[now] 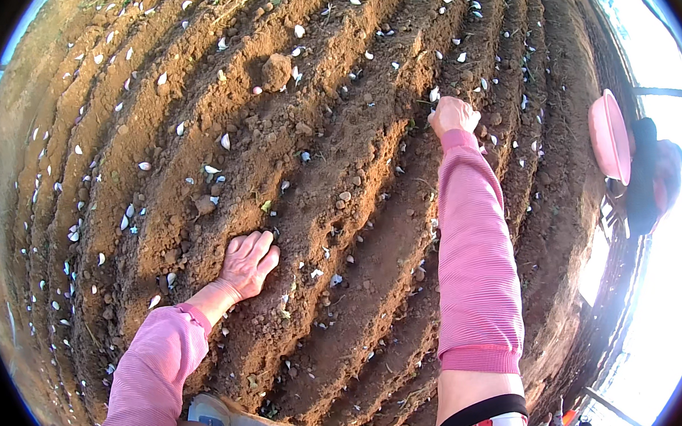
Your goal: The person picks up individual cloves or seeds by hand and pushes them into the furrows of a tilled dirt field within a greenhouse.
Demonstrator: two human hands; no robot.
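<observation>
My left hand (249,265) lies palm down on a ridge of brown soil (294,228), its thumb apart from the other fingers and nothing seen in its grasp. Farther forward, my right hand (454,115) is curled with its knuckles up, low over a furrow. A white garlic clove (434,94) shows right at its far edge; whether the fingers hold it or another clove is hidden. Both arms wear pink ribbed sleeves (476,250). Near the left hand, pale cloves lie loose on the soil, among them one clove (154,301) to its left.
Many garlic cloves lie scattered along the parallel furrows. A large soil clod (276,72) sits ahead. At the right edge are a pink plastic basin (609,138) and a blurred person (650,176). My shoes (209,412) stand at the bottom, by the ridges' near ends.
</observation>
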